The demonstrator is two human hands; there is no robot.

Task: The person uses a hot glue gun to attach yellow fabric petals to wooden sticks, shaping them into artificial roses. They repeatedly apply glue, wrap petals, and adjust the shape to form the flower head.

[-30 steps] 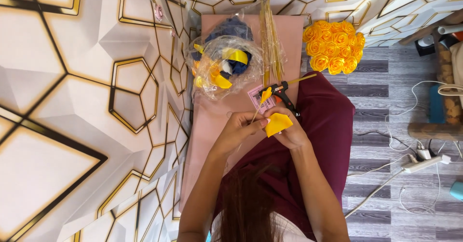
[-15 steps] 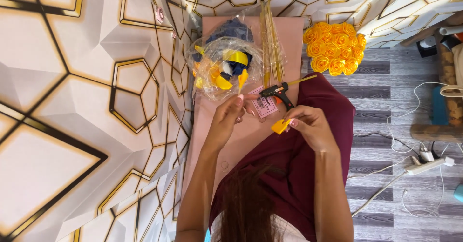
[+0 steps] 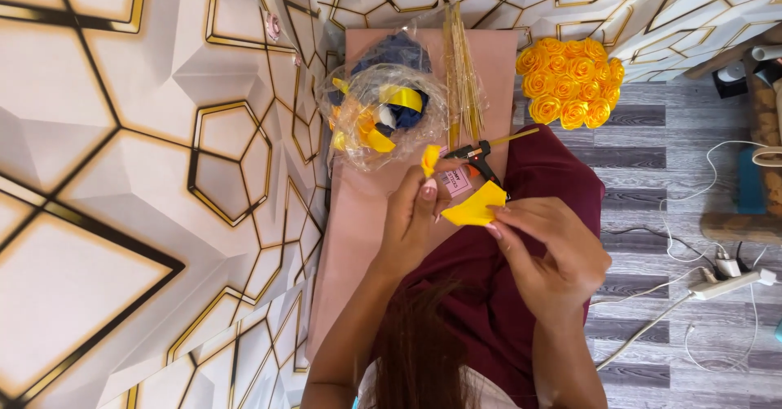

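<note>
- Nearest the camera, a person's right hand [image 3: 547, 250] pinches one folded yellow fabric piece [image 3: 475, 207] at its right edge between thumb and fingertips, over a maroon lap [image 3: 521, 295].
- The piece's long axis runs from lower left to upper right, its tip pointing toward the glue gun; it sits just left of the right hand and just right of the left.
- The left hand [image 3: 415, 213] is closed on a second, smaller yellow scrap [image 3: 429, 160], held upright at the fingertips; its grip on the larger piece cannot be told for certain.
- Just beyond lies one black glue gun [image 3: 476, 156] on a pink board [image 3: 358, 238].
- Farther out, one clear plastic bag [image 3: 379, 116] holds yellow and blue ribbon, beside a bundle of thin sticks [image 3: 460, 75].
- Farthest, one cluster of yellow fabric roses [image 3: 570, 79] rests on the grey floor [image 3: 652, 140].
</note>
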